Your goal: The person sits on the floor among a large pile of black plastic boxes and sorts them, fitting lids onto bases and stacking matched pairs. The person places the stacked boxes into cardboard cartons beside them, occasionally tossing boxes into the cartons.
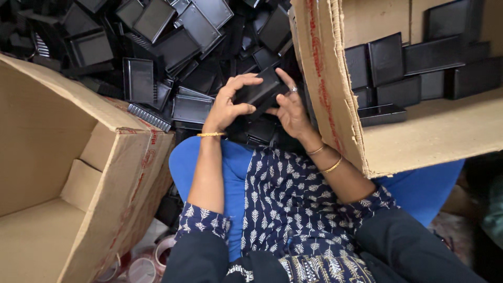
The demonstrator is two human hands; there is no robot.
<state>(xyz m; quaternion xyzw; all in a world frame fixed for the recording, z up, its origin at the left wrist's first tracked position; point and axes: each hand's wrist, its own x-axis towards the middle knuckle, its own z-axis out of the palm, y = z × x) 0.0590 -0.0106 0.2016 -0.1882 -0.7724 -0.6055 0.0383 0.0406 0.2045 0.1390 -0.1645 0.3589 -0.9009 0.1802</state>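
Note:
Both my hands meet on one black plastic box [261, 90] held over a heap of similar black plastic parts [173, 47]. My left hand [228, 105] grips its left end, thumb underneath and fingers curled over the top. My right hand [290, 110], with a ring on one finger, holds its right side with fingers spread along the edge. Gold bangles sit on both wrists. My lap, in blue trousers and a patterned navy top, lies below the hands.
A large open cardboard box [63, 173] stands at my left with nothing visible inside. Another cardboard box [419, 131] at my right holds black boxes [403, 63] set in rows. Rolls of tape [152, 259] lie on the floor at lower left.

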